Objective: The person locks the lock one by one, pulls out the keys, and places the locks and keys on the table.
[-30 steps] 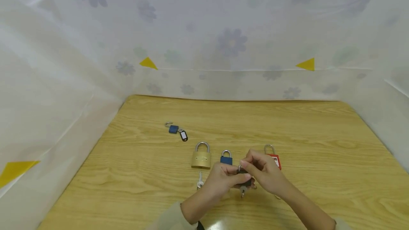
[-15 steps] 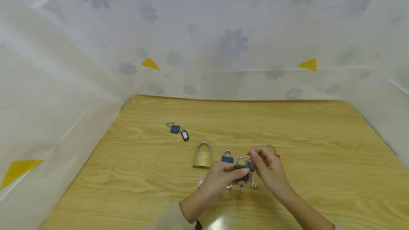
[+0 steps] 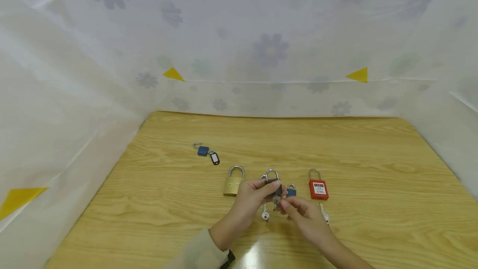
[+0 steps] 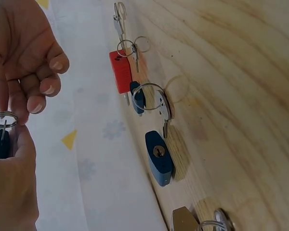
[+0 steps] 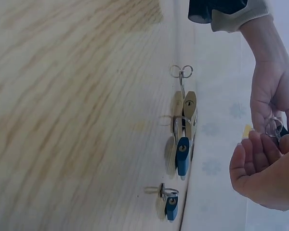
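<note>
In the head view, my left hand [image 3: 244,200] grips a black padlock [image 3: 274,187], raised above the table with its shackle up. A key [image 3: 276,199] on a ring sticks out of its lower end. My right hand [image 3: 310,221] has thumb and forefinger at that key, seemingly pinching it. In the left wrist view the key ring [image 4: 5,119] lies against these fingertips, and the dark padlock body [image 4: 1,144] sits in the left hand. Behind the left hand is a blue padlock [image 4: 159,159], mostly hidden in the head view.
A brass padlock [image 3: 232,187], a small blue padlock [image 3: 291,192] and a red padlock [image 3: 318,189] lie in a row. Loose keys [image 3: 265,214] lie before them. Farther left is an opened blue padlock [image 3: 203,151] with a black tag [image 3: 214,158]. Cloth walls [image 3: 261,45] enclose the wooden table [image 3: 130,219].
My left hand has carried the black padlock up and left. The right hand has gone from the shackle down to the key below, uncovering the red padlock.
</note>
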`<state>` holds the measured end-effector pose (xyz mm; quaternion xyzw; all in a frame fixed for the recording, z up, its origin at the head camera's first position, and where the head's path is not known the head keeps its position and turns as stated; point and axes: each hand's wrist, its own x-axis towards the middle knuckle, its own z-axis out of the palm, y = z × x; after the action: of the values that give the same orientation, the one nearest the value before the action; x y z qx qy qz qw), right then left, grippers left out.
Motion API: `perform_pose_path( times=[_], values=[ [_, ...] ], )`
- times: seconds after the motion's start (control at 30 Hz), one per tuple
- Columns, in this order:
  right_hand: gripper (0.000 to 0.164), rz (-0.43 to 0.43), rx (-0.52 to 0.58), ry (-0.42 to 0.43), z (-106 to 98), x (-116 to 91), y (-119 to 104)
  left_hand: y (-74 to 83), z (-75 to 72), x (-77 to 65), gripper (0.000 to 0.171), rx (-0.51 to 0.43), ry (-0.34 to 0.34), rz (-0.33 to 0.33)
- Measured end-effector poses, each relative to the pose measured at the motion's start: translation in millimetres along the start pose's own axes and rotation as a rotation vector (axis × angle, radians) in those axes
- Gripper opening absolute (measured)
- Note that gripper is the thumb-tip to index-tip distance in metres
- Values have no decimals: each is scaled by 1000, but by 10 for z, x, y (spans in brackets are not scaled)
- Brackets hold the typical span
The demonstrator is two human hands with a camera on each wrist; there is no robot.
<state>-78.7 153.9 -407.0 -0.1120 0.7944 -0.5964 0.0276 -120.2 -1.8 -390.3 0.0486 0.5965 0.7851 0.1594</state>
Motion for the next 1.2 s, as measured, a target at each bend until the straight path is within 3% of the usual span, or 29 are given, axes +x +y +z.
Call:
perform_pose_path(
  times=[0.23,0.67,1.2],
  values=[
    [19,-52,135,46,56,14,22,-19,12,0,37,36,-13,-17],
    [16,-200,263,79,104,-21,36,18,62,-1,34,16,12,-46],
    [16,-172,296,76,93,-37,81,60,126,10,34,-68,37,-78]
  ],
)
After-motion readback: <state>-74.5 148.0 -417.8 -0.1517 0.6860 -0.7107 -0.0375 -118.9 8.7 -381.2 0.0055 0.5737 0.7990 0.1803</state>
